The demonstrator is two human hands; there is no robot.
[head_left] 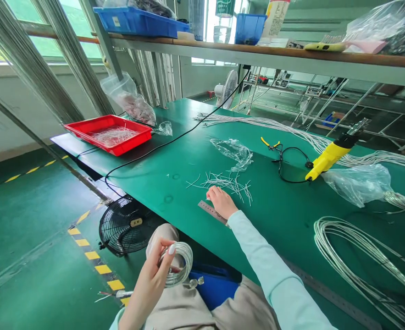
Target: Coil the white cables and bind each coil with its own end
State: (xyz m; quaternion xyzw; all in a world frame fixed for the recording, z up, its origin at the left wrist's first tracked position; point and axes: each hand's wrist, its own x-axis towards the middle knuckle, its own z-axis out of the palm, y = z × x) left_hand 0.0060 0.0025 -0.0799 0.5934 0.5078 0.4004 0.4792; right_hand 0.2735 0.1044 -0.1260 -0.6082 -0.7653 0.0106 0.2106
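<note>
My left hand (156, 270) is held over my lap, its fingers closed on a small coil of white wire (180, 262). My right hand (220, 201) rests on the green table (174, 178) with fingers curled down, lying on the far end of a steel ruler (209, 211). Just beyond its fingertips lie several short cut white wire pieces (228, 182). What the right fingers hold, if anything, is hidden.
A crumpled clear bag (235, 152), yellow-handled cutters (270, 144) and a yellow tool (328, 158) with a black cord lie farther back. Long white wire bundles (357, 250) lie at the right. A red tray (110, 133) stands far left. A black fan (128, 225) sits on the floor.
</note>
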